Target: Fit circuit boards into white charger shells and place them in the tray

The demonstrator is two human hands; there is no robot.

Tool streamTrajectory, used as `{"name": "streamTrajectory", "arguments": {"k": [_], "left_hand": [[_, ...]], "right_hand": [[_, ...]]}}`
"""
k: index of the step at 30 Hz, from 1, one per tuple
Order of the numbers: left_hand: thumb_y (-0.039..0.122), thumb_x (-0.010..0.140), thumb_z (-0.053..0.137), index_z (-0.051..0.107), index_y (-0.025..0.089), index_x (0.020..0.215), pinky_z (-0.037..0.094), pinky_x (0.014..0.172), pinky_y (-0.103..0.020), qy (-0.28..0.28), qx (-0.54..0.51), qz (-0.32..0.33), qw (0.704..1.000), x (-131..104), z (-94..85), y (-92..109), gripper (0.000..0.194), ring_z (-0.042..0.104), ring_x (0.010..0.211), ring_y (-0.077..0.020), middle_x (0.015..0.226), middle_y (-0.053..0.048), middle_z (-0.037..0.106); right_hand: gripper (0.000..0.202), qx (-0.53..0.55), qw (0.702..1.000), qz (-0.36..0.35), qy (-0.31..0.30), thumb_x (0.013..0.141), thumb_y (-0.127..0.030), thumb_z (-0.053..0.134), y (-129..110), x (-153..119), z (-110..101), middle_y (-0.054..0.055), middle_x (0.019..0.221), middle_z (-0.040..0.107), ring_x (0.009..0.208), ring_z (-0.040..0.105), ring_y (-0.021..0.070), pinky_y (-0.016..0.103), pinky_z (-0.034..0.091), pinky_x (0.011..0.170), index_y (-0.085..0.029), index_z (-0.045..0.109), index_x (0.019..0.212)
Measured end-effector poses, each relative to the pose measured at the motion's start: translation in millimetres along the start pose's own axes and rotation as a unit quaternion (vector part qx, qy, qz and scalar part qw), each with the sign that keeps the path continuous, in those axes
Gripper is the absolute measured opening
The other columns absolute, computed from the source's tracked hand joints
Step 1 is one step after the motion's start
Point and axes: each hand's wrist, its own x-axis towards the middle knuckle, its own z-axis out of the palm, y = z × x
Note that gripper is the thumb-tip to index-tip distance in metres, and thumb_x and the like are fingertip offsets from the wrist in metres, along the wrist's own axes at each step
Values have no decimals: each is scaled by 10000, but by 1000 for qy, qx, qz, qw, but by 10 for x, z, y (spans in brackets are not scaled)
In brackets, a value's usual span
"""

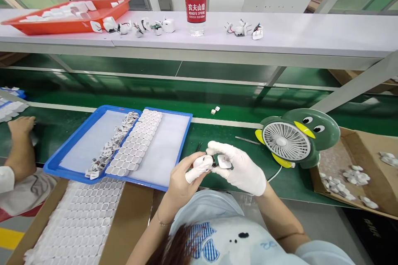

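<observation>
My left hand (pixel 185 180), bare but for a white cover on a finger, is closed on a small rounded white case (pixel 203 161) in front of my chest. My right hand (pixel 241 169), in a white glove, pinches a small white part (pixel 224 161) with something dark at its left side, close against the case. To the left, a blue tray (pixel 71 143) bears a row of white parts with wires (pixel 113 145). Rows of white square cases (pixel 137 143) lie on the blue tray beside it (pixel 185 132).
A green fan (pixel 326 132) and a cardboard box with white pieces (pixel 357 176) stand right. Tweezers (pixel 248 140) lie near the fan. The shelf holds a bottle (pixel 195 2) and a red tray (pixel 116 8). Another person's arm (pixel 21 147) is far left.
</observation>
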Motion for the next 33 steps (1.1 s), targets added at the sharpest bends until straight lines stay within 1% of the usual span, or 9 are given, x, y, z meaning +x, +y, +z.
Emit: {"name": "streamTrajectory", "arguments": {"k": [5,8,12,16,20,24,27,31,33], "left_hand": [[86,742,737,646,218,1094,608,755,-291,126,-129,18,983,7,129,31,387,705,908,-197,1028,-63,721],[133,729,768,655,228,1040,613,784,-294,232,-185,-10,955,1,251,26,344,723,907,-194,991,-43,739],[169,701,799,663,209,996,597,824,-272,274,-214,-57,936,-19,381,35,327,724,922,-186,955,-45,744],[106,690,787,657,211,1007,592,777,-241,237,-215,-45,946,-12,366,55,358,713,902,-164,957,-40,730],[80,703,756,633,210,1009,554,610,-201,150,-203,-17,968,57,231,105,355,663,718,-111,941,-32,696],[97,741,703,600,192,868,497,545,-199,39,-179,-14,983,158,82,162,190,582,641,-96,807,-6,626],[87,746,676,555,185,776,502,569,-217,-30,-159,-9,987,205,11,151,158,576,650,-107,750,3,580],[64,713,700,577,196,877,555,653,-256,-11,-152,35,988,206,-10,102,244,650,743,-147,859,-30,656],[70,711,720,592,200,982,577,697,-274,14,-156,15,988,200,-6,103,327,687,822,-177,938,-60,699]], "right_hand": [[744,81,996,-12,32,748,-582,696,93,-31,-17,130,1294,580,1203,565,296,487,489,997,-240,431,1353],[568,46,993,-68,89,805,-454,695,94,-27,146,130,1252,607,1174,588,276,470,503,983,-237,490,1288],[322,26,982,-109,152,846,-247,666,50,20,353,87,1060,686,1021,664,204,354,561,889,-239,564,1151],[244,8,977,-137,162,859,-277,656,48,57,326,85,988,707,951,688,196,328,584,821,-224,577,1085],[145,-4,979,-161,128,914,-255,577,21,84,195,67,909,717,919,697,184,320,588,804,-222,575,1056],[70,-59,976,-188,97,931,-284,537,-15,76,128,40,843,690,866,677,181,329,578,771,-233,586,927],[97,-147,959,-192,147,891,-331,585,3,19,155,25,852,612,927,619,194,351,550,791,-239,608,871],[97,-208,932,-180,237,795,-275,696,84,-47,258,21,965,467,1025,533,206,364,535,829,-296,662,884],[185,-201,928,-180,256,765,-229,720,144,-69,316,23,1013,437,1041,515,211,387,539,850,-343,670,902]]}}
